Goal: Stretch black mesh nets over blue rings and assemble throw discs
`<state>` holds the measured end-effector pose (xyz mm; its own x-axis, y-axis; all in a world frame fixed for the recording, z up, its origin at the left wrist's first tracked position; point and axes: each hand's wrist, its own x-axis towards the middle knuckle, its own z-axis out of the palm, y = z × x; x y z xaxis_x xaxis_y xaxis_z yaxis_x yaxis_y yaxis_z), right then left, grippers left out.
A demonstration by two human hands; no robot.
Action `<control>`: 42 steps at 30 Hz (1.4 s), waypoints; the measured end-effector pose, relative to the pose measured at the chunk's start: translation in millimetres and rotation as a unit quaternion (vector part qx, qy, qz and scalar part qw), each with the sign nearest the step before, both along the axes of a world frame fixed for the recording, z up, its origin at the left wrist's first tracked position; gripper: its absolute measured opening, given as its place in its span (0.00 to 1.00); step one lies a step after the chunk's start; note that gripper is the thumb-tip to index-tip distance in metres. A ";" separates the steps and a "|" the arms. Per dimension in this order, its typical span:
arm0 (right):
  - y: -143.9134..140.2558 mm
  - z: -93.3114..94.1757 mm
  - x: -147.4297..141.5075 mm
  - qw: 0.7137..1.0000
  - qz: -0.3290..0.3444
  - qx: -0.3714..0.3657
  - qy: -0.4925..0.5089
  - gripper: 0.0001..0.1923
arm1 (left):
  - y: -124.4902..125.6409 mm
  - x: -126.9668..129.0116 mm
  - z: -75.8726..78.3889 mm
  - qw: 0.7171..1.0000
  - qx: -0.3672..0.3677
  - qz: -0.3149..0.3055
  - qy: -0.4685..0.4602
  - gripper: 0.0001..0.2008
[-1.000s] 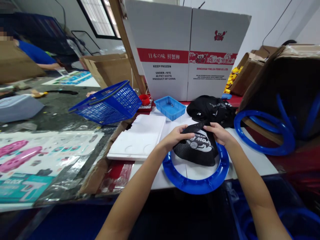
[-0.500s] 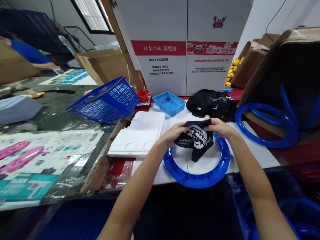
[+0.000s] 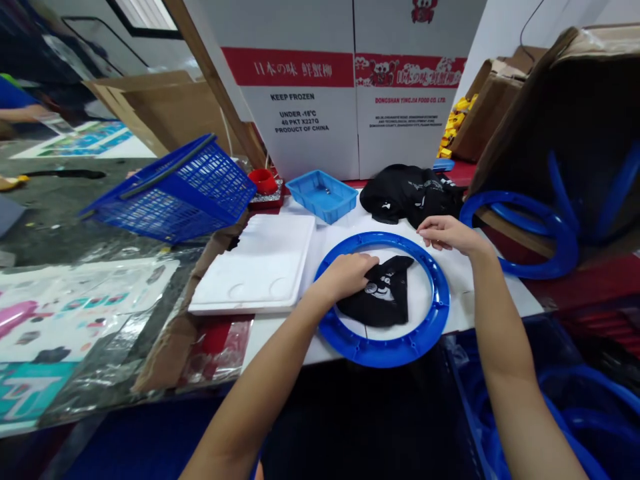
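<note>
A black mesh cloth with white print (image 3: 387,293) lies within a blue plastic ring (image 3: 385,353) on the white tabletop. My left hand (image 3: 350,275) reaches over the ring's left side, its fingers closed on the cloth's upper left edge. Beyond the ring's upper right rim hovers my right hand (image 3: 447,235), fingers loosely bent and slightly apart, with nothing seen in them. Just behind that hand is a heap of more black printed cloth (image 3: 400,193).
Left of the ring lies a white foam board (image 3: 260,267). Behind are a small blue tray (image 3: 323,197), a red cup (image 3: 263,181) and a tilted blue basket (image 3: 185,193). More blue rings (image 3: 545,267) lean from a carton at right. Another person's arm (image 3: 23,112) shows far left.
The cloth, held up between both hands before, is now down inside the ring. My right hand has let go and moved up and right; the left stays on the cloth. The view has shifted.
</note>
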<state>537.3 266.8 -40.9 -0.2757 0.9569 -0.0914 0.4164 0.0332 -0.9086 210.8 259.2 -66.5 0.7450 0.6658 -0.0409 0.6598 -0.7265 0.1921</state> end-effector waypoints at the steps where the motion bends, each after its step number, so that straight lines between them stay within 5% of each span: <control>1: 3.0 -3.1 0.8 0.999 -0.030 0.018 -0.008 0.14 | -0.6 1.2 -1.0 1.000 0.005 -0.016 -0.005 0.18; 7: 15.1 -23.7 -1.2 0.987 -0.056 0.085 -0.123 0.16 | -0.1 2.0 -0.1 0.995 -0.049 -0.042 -0.070 0.30; 13: 18.4 -36.3 -13.3 0.973 0.011 0.091 -0.211 0.25 | -1.5 4.4 5.5 0.950 -0.251 -0.061 -0.176 0.16; 17: 19.6 -38.2 -20.9 0.971 0.015 0.111 -0.212 0.22 | -3.3 9.6 5.1 0.920 -0.314 -0.010 -0.234 0.23; 20: 19.7 -37.3 -24.3 0.967 0.030 0.126 -0.217 0.20 | 0.0 11.6 -1.7 0.923 -0.282 0.028 -0.262 0.21; 23: 16.9 -33.6 -22.5 0.969 0.031 0.111 -0.219 0.24 | 4.1 11.1 -11.5 0.954 -0.169 0.063 -0.237 0.16; 26: 11.1 -26.8 -15.1 0.970 0.038 0.064 -0.230 0.34 | 4.5 9.6 -17.7 0.976 -0.012 0.111 -0.185 0.15; 30: 3.8 -18.0 -4.5 0.956 0.082 -0.022 -0.282 0.52 | -0.4 8.7 -11.0 0.952 0.169 0.078 -0.243 0.20; 32: 2.1 -16.2 -2.1 0.951 0.094 -0.040 -0.293 0.53 | -5.4 9.9 -4.5 0.953 0.154 0.013 -0.260 0.14; 34: 1.9 -16.3 -1.5 0.951 0.093 -0.037 -0.292 0.50 | -12.3 12.5 -1.5 0.971 0.063 -0.064 -0.222 0.11; 39: 6.5 -24.6 -7.7 0.951 0.070 0.056 -0.296 0.39 | -27.2 20.3 -14.4 0.988 -0.085 -0.126 -0.036 0.38; 42: 13.4 -35.8 -23.1 0.947 0.058 0.145 -0.282 0.33 | -27.8 21.6 -18.1 0.982 -0.127 -0.137 -0.005 0.40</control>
<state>514.1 280.3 -76.6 -0.3671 0.9302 0.0068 0.8104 0.3234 -0.4886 232.5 231.4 -84.7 0.8962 0.4093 -0.1710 0.4430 -0.8046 0.3954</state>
